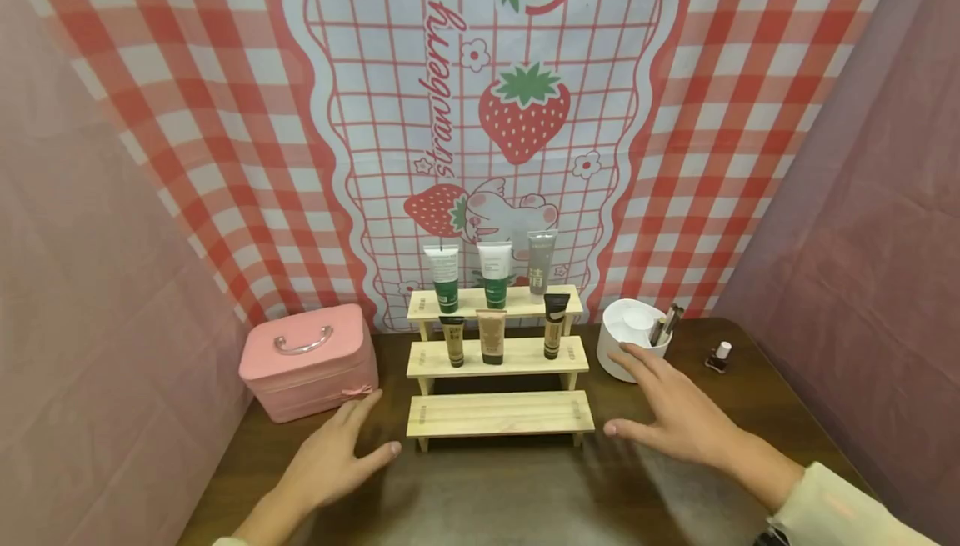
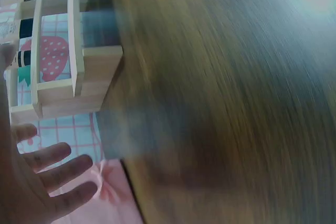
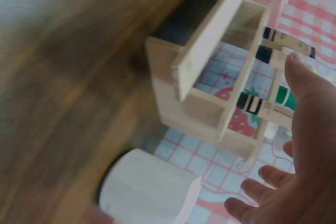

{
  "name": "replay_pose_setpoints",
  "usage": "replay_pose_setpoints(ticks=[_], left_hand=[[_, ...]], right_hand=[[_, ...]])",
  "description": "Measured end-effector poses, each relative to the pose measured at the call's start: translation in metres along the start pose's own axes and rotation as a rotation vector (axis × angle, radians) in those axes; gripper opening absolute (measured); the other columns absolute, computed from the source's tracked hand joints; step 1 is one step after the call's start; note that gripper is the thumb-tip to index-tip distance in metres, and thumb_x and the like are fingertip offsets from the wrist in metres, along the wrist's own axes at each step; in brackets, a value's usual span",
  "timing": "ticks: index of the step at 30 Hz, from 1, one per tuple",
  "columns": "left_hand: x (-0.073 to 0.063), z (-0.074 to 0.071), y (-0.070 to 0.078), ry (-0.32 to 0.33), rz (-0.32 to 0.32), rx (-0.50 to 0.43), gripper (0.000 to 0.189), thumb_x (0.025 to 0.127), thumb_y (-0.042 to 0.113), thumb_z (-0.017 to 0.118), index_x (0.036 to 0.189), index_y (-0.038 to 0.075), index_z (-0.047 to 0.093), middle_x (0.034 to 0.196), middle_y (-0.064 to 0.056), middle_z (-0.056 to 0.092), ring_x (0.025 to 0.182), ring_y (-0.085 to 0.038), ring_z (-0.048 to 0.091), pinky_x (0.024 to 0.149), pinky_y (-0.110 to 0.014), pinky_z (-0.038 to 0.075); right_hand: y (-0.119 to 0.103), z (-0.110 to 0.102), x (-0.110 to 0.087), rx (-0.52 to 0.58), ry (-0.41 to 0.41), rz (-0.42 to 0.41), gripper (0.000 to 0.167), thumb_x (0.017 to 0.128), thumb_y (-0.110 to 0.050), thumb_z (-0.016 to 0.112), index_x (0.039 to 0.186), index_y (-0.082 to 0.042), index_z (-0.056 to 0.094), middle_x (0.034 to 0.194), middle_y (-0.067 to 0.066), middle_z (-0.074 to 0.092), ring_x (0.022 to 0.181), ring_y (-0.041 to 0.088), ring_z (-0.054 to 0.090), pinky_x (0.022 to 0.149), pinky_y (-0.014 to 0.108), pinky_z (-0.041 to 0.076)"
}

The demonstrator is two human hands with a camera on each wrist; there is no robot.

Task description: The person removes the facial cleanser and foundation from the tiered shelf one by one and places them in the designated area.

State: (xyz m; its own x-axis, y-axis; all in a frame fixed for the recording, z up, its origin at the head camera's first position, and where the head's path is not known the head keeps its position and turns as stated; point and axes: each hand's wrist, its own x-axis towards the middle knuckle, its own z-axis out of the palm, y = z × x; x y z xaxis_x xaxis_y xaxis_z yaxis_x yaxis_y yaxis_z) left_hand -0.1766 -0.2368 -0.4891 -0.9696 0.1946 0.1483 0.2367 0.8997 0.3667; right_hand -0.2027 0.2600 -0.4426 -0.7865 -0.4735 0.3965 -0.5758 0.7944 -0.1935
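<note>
My left hand [image 1: 330,458] is held over the table at the front left, fingers spread and holding nothing, its fingertips near the pink case [image 1: 311,363]. My right hand [image 1: 686,413] hovers at the right with spread fingers, also holding nothing; in the head view its fingertips overlap the white round organizer [image 1: 613,346]. Between the hands stands a three-step wooden rack [image 1: 498,414]. On its top step are two white-and-green tubes [image 1: 495,275] and a grey tube [image 1: 540,267]. The middle step bears a small gold tube [image 1: 454,342], a beige tube [image 1: 492,338] and a black-capped tube [image 1: 553,329].
A small dark bottle with a white cap [image 1: 719,357] stands at the far right of the brown table [image 1: 480,504]. Dark sticks [image 1: 666,325] poke out of the organizer. Behind the rack hangs a strawberry-print cloth [image 1: 525,112], with pink curtains [image 1: 862,196] on both sides.
</note>
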Motion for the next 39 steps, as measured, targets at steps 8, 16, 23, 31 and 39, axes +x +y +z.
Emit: replay_pose_setpoints(ticks=[8,16,23,31,39], left_hand=[[0.020,0.021,0.012,-0.036,-0.210,-0.416,0.066,0.096,0.044,0.070,0.147,0.008,0.051,0.125,-0.019,0.068,0.093,-0.020,0.068,0.080,-0.042,0.057],[0.034,0.043,0.022,-0.082,-0.277,-0.717,0.064,0.095,0.022,0.073,0.146,-0.006,0.045,0.110,-0.018,0.067,0.082,-0.026,0.070,0.062,-0.040,0.058],[0.040,0.047,0.025,-0.098,-0.262,-0.782,0.072,0.082,-0.001,0.079,0.144,-0.013,0.044,0.102,-0.021,0.066,0.073,-0.021,0.065,0.058,-0.040,0.058],[0.041,0.046,0.025,-0.073,-0.242,-0.772,0.073,0.077,-0.010,0.079,0.141,-0.016,0.046,0.100,-0.021,0.066,0.077,-0.020,0.062,0.055,-0.038,0.055],[0.042,0.046,0.026,-0.062,-0.236,-0.775,0.071,0.075,-0.012,0.079,0.139,-0.018,0.047,0.099,-0.021,0.065,0.067,-0.019,0.059,0.054,-0.035,0.053]], right_hand=[[-0.010,0.003,0.043,0.239,0.046,0.133,0.072,0.088,-0.042,0.081,0.144,-0.008,0.050,0.139,0.014,0.060,0.120,0.034,0.063,0.094,0.053,0.055],[-0.016,0.016,0.080,0.475,0.038,0.249,0.065,0.091,-0.030,0.080,0.144,-0.009,0.050,0.132,0.019,0.065,0.111,0.037,0.069,0.084,0.051,0.059],[-0.022,0.026,0.093,0.508,0.051,0.294,0.064,0.090,-0.028,0.081,0.142,-0.007,0.050,0.132,0.023,0.065,0.112,0.038,0.069,0.091,0.055,0.057],[-0.024,0.036,0.101,0.496,0.086,0.343,0.047,0.090,-0.024,0.080,0.127,-0.009,0.057,0.119,0.015,0.070,0.100,0.026,0.073,0.079,0.041,0.058],[-0.022,0.041,0.106,0.486,0.116,0.362,0.034,0.089,-0.025,0.081,0.115,-0.010,0.063,0.101,0.006,0.073,0.091,0.021,0.073,0.073,0.035,0.054]])
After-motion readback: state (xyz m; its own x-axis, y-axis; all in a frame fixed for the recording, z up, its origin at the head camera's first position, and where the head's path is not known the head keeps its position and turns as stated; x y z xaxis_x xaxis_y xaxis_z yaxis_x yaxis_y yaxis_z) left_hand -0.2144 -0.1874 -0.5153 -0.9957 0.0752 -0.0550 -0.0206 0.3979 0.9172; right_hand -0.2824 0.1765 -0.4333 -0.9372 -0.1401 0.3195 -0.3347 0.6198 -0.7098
